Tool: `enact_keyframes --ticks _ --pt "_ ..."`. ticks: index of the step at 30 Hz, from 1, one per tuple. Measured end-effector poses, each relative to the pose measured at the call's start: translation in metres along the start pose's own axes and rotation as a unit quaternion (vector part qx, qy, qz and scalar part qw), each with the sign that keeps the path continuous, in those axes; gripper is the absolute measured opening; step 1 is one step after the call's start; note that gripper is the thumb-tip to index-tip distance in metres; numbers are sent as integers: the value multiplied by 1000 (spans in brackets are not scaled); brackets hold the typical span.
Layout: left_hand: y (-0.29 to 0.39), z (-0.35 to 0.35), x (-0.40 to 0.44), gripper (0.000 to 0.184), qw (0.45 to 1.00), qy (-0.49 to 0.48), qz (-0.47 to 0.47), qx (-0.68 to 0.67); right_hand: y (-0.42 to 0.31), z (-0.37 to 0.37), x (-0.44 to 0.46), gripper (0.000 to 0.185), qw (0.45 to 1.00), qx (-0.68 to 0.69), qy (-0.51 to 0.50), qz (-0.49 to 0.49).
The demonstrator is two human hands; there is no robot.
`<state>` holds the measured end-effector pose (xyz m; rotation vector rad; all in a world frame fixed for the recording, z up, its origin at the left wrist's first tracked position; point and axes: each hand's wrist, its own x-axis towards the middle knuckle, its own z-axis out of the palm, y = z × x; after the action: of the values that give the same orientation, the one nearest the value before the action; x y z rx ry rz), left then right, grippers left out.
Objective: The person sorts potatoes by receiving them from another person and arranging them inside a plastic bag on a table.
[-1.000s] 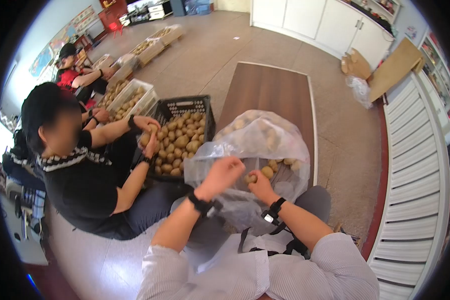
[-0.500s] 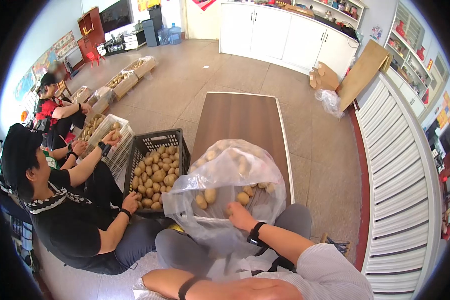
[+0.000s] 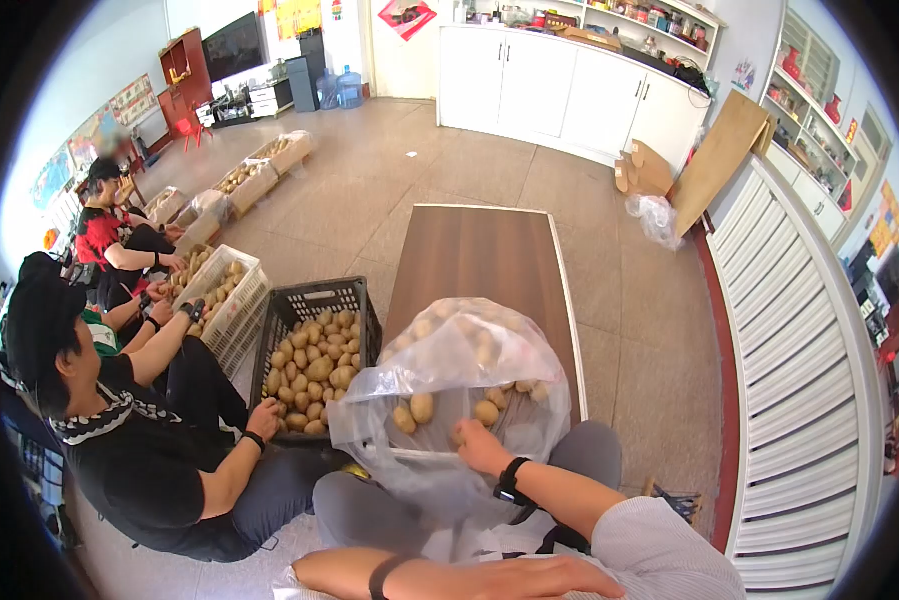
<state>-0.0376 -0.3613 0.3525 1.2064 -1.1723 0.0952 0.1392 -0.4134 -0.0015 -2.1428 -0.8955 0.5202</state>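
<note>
A clear plastic bag (image 3: 440,378) with potatoes (image 3: 423,407) inside lies on the near end of a brown table (image 3: 480,255), its mouth towards me. My right hand (image 3: 483,447), with a black watch on the wrist, is at the bag's opening, fingers curled together. Whatever they hold, if anything, is hidden. Loose potatoes lie in the bag just beyond the fingertips, one of them (image 3: 487,412) very near. My left hand (image 3: 540,578) lies across my body at the bottom of the view, fingers stretched out, holding nothing visible.
A black crate (image 3: 315,300) of potatoes stands left of the table. A person in black (image 3: 140,470) sits beside it, one hand at its near edge. Other people sit by a white crate (image 3: 245,310). A white slatted panel (image 3: 800,380) runs along the right.
The view has tilted up slightly. The neighbouring person's far hand has drawn back over the white crate. My right hand stays at the bag's mouth; my left fingers look more stretched out.
</note>
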Motion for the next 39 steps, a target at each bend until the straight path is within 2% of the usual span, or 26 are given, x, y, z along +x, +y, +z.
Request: enact_keyframes --ticks 4,6,12,19,21,25,27,34,36,39 --pt "3 -3 -2 38 1000 -15 -8 -8 2 2 0 40 1000 -3 4 -7" --pt "7 -5 -2 46 996 -44 -35 -66 2 1 0 41 1000 -5 2 -7" --pt "-6 2 -9 53 996 -59 -41 -43 3 3 1 44 1000 0 -2 14" --pt "1 -4 -1 66 992 -91 -38 -79 1 1 1 44 1000 -2 -6 12" --pt "-6 3 -5 73 994 -77 -11 -80 0 1 0 44 1000 -2 -3 9" --pt "-5 3 -6 73 987 -78 -26 -136 5 4 2 43 1000 -1 2 0" --pt "-4 2 -4 72 993 -58 -11 -107 5 5 0 43 1000 2 6 1" --pt "-5 0 -4 73 997 -77 -9 -26 5 7 1 40 1000 5 13 1" --pt "-2 -1 -3 70 992 -61 -24 -111 4 6 1 40 1000 3 11 4" --pt "-6 5 -5 70 989 -55 -19 -138 6 7 2 41 1000 0 9 6"
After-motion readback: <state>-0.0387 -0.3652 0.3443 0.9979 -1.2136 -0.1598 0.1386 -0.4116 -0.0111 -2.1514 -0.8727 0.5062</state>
